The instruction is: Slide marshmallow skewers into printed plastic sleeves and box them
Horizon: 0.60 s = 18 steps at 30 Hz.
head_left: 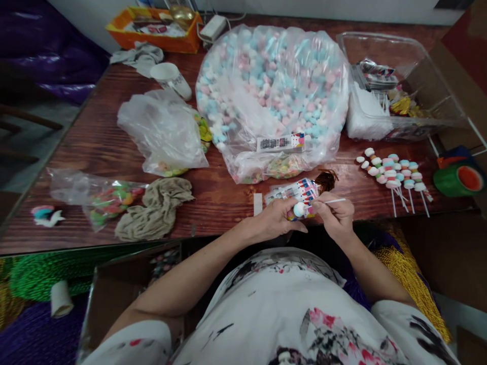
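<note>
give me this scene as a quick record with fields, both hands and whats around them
surface: wooden table
left hand: pinches a white candy
right hand: holds a thin white stick
ahead of hands: big clear bag of pastel candies
right of hands: candy skewers, green tape roll, clear bin
left of hands: crumpled cloth, small candy bag

A makeshift home workshop for hand-assembling sweets, not a factory line. A worn wooden table (95, 147) is crowded with a huge bag (274, 81) of pastel marshmallows, finished skewers (395, 170) laid in a row, a clear tub (437, 101) of wrappers and a tape roll (458, 181). Household clutter sits among them: a cup (171, 78), rags (155, 208) and smaller candy bags (163, 132).
</note>
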Motion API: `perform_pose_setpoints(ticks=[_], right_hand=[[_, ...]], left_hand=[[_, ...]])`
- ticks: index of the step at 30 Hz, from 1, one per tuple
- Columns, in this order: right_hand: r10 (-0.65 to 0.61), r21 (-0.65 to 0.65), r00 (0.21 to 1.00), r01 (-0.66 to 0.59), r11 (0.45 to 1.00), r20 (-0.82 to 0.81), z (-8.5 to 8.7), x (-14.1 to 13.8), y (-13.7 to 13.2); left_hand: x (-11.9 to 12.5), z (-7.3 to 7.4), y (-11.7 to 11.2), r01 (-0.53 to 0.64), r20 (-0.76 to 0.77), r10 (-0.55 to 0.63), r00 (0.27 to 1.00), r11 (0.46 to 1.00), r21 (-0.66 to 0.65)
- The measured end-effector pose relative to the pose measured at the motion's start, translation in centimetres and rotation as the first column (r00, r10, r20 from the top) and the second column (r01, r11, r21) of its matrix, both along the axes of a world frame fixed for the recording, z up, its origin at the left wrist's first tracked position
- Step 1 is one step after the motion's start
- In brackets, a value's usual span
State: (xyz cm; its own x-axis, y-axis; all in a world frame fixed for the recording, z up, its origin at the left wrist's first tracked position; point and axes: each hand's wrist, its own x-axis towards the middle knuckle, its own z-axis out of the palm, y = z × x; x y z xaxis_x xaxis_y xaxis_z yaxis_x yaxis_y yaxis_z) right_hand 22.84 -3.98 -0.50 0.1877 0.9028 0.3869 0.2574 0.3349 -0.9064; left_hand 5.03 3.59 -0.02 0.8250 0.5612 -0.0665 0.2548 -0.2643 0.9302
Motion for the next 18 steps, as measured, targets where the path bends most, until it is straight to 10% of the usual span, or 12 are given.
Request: perform_pose_setpoints(ticks=[18], right_hand=[[-0.009, -0.042, 0.963, -0.002, 0.999, -0.268, -1.5, -3.0, -0.1]], left_hand=[[-1.8, 0.4, -0.2, -0.1, 0.034, 0.1, 0.994, 0.995, -0.02]])
